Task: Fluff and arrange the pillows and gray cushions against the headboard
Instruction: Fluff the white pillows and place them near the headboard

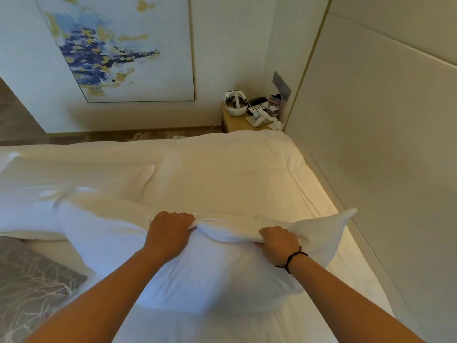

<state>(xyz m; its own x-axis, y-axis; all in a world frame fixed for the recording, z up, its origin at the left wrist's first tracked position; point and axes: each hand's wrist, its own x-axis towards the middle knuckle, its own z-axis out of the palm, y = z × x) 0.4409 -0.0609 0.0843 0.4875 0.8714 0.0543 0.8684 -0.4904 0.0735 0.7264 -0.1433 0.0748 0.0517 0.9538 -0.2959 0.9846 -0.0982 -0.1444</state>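
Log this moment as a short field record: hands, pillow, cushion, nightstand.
left hand: clenched on the white pillow's top edge
right hand: clenched on the same edge; black cord on the wrist
gray cushion: flat on the bed, lower left, untouched
nightstand: far bed corner, holding a white headset and small items

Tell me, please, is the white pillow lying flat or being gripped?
Gripped: left hand and right hand bunch the white pillow along its far edge.
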